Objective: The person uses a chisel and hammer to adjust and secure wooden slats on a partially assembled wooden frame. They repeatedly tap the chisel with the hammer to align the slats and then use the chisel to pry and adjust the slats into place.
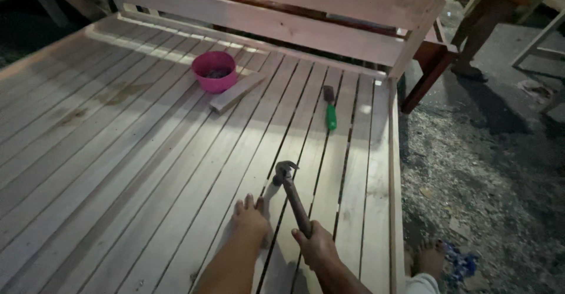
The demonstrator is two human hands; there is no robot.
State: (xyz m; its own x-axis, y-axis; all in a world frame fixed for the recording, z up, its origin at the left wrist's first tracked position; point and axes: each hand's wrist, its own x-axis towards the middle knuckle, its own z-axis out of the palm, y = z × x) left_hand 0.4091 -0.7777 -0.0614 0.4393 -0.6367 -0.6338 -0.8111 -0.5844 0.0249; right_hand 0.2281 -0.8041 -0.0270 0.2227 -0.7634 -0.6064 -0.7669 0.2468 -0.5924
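My right hand [318, 244] grips the wooden handle of a claw hammer [291, 189], whose metal head points up and away over the pale slatted wooden platform [147, 153]. My left hand [250, 217] lies flat, palm down, on a slat just left of the hammer, fingers spread and holding nothing. Whether something small sits under its fingertips I cannot tell.
A pink bowl [215, 70] with dark small items stands at the back, a short wood offcut [236, 92] beside it. A green-handled tool [330, 108] lies further right. A slatted backrest [294, 17] rises behind. My bare foot [431, 257] rests on the littered ground; another person's legs [479, 29] stand at upper right.
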